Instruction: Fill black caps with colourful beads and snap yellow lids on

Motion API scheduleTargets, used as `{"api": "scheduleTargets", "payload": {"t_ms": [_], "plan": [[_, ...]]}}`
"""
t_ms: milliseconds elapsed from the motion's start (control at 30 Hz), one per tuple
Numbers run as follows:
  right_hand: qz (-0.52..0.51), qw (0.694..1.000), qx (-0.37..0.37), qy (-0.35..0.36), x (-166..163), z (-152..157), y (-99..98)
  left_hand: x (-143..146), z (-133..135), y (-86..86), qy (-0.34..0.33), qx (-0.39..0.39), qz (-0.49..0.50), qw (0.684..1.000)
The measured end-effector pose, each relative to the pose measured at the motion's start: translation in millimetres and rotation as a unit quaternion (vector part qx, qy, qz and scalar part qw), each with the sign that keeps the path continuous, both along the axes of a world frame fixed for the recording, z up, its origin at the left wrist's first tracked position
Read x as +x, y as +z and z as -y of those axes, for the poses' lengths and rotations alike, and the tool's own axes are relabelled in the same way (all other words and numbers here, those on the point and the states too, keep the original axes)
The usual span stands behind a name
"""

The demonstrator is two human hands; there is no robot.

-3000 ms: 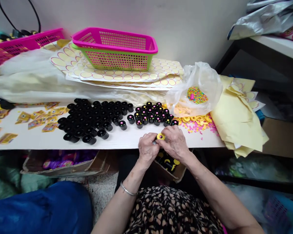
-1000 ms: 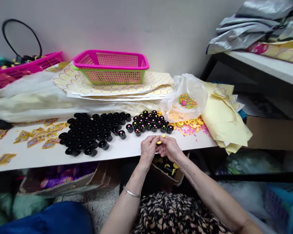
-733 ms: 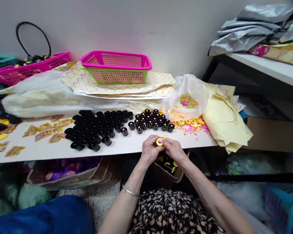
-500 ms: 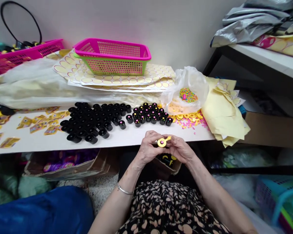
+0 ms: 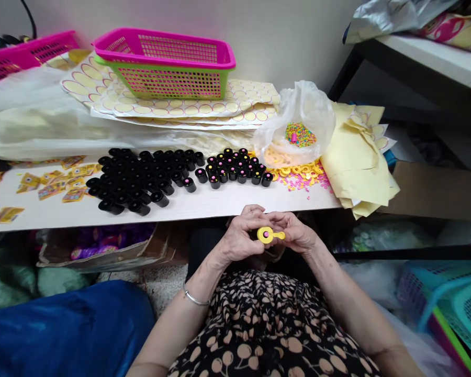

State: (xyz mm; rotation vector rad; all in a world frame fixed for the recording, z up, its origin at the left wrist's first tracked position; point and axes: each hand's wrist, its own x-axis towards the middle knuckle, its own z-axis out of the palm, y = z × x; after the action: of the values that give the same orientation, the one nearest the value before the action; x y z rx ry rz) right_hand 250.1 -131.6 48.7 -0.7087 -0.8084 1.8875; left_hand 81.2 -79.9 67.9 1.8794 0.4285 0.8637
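Yellow piece [image 5: 275, 235] between the left hand [image 5: 239, 236] and the right hand [image 5: 296, 233]

In the head view, the yellow piece is up in the air just off the front edge of the counter [image 5: 208, 202], its ring to the left and its tab to the right. The left hand is curled, thumb and fingers nearly together, gripping the ring side; the right hand is bent in, fingertips pinching near the tab's end. A pink bit [image 5: 266, 234] sits within the ring.

To do this well, I would steady the ring with the left hand, let the right guide the tab gently, and avoid tilting it in case the pink bit is loose.

Whatever backs the ring is hidden by the left fingers, so I cannot tell whether a cup is under it. The lower fingers of both hands are masked too. The dark cups [image 5: 135, 180] at left merge together, many of their insides unreadable. The basket [image 5: 27, 55] at far left is cut off by the frame.
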Motion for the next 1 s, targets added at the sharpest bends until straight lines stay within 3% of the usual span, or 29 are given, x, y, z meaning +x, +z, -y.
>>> {"api": "scheduleTargets", "payload": {"t_ms": [300,600,833,1000], "plan": [[0.133,0.989,0.035,-0.059,-1,13,14.5,14,15,0.7,-0.003,0.070,-0.033,0.997],[0.070,0.978,-0.006,-0.195,-18,24,0.6,21,15,-7.4,-0.019,0.079,-0.063,0.995],[0.073,0.993,-0.054,-0.078,-18,22,2.4,10,10,-19.2,-0.028,0.037,-0.057,0.997],[0.123,0.985,-0.031,-0.113,-27,18,-1.8,13,16,-35.0,0.010,0.067,-0.046,0.997]]}}
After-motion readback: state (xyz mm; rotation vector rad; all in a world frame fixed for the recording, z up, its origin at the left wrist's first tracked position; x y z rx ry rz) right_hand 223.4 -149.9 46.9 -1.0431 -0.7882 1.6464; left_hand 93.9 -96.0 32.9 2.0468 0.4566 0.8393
